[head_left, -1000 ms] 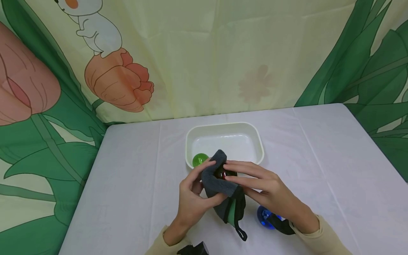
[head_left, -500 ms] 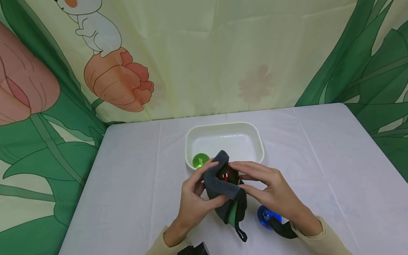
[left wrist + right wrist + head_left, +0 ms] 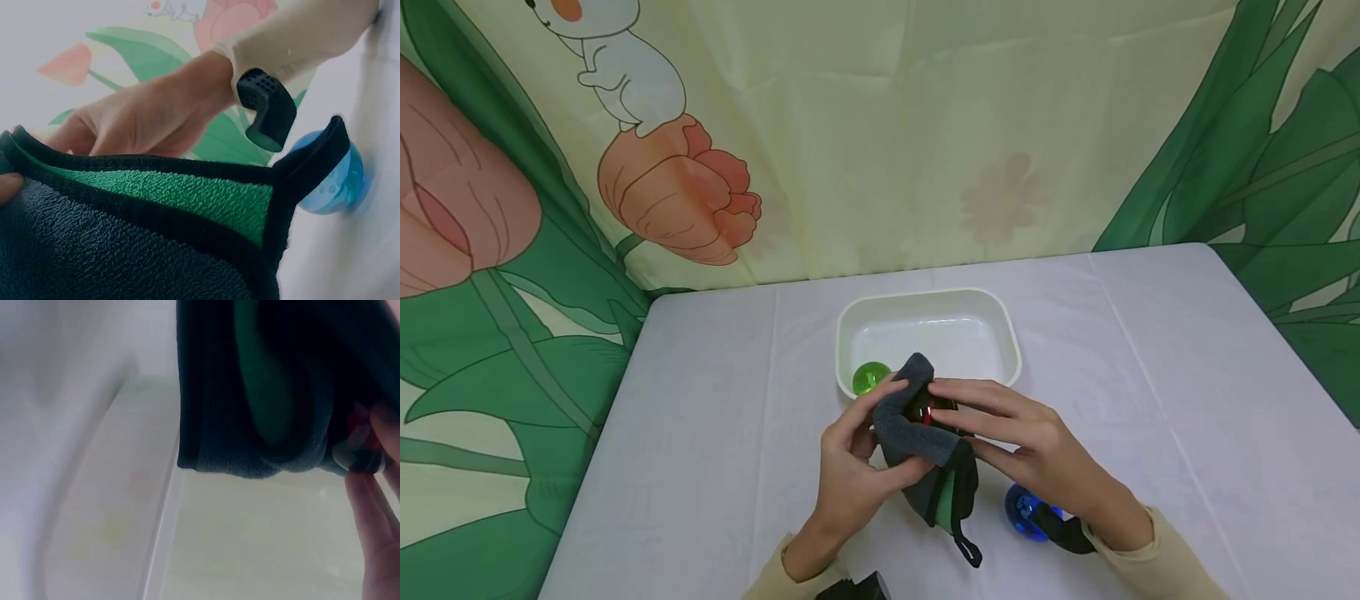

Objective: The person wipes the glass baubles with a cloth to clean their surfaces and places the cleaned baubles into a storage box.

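Dark ball (image 3: 920, 407) rests in grey cloth (image 3: 908, 438) between the hands (image 3: 852, 482) (image 3: 1033, 435)

My left sleeve (image 3: 793, 587) and my right sleeve (image 3: 1172, 558) are plain beige, long, and creased a little near the cuffs, and beyond them my left hand (image 3: 853, 483) and right hand (image 3: 1030, 433) are bare. By my left cuff there's a black, blocky device (image 3: 867, 587), partly out of view. The black fitting (image 3: 270, 109) at my right cuff bends like a short pipe, dotted with little holes at one end and round and greenish at the other.
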`<action>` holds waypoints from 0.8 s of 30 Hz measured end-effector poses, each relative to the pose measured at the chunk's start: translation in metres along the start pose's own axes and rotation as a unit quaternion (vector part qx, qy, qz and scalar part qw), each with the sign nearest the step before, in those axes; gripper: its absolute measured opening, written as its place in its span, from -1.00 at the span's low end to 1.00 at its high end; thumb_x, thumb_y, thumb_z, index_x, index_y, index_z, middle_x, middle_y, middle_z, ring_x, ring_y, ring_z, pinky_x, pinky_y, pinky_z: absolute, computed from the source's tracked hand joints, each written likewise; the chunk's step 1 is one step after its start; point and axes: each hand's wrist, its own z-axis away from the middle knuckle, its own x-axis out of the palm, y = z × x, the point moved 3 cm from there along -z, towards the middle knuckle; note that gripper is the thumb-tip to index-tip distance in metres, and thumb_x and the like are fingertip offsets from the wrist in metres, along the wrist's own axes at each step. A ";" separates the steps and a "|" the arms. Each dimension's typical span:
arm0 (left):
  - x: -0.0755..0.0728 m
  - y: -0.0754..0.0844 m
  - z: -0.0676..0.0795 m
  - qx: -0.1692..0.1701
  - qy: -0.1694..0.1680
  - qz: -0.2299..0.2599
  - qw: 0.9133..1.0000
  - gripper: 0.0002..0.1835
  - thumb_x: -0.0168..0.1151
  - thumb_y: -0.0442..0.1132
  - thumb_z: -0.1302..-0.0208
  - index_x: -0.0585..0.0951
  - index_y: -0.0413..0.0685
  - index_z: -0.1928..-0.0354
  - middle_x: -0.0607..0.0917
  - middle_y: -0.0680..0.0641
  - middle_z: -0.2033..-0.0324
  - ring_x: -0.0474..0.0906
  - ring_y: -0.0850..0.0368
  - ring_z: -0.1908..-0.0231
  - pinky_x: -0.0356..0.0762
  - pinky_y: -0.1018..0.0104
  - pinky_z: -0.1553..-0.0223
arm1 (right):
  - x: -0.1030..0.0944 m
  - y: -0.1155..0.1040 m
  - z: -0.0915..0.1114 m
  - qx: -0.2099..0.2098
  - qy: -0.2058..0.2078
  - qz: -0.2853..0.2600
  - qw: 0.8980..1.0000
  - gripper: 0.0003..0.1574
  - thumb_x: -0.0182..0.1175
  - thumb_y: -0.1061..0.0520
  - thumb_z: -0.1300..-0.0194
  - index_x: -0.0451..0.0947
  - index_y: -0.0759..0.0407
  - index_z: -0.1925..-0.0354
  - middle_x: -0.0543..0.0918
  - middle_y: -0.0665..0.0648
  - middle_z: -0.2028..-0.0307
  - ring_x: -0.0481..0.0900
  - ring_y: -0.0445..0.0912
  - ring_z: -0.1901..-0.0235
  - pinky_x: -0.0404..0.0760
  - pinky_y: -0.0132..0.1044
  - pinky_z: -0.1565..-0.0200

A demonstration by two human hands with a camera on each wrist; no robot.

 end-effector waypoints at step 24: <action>0.001 0.001 0.000 0.009 -0.003 -0.007 1.000 -0.31 0.47 -0.59 0.07 0.54 -0.30 -0.21 0.51 -0.32 -0.26 0.56 -0.13 -0.18 0.63 0.19 -0.07 | -0.004 0.002 0.005 0.157 -0.014 -0.061 0.986 -0.41 0.36 0.26 -0.24 0.53 0.25 -0.23 0.61 0.20 -0.19 0.59 -0.14 -0.18 0.60 -0.40 -0.09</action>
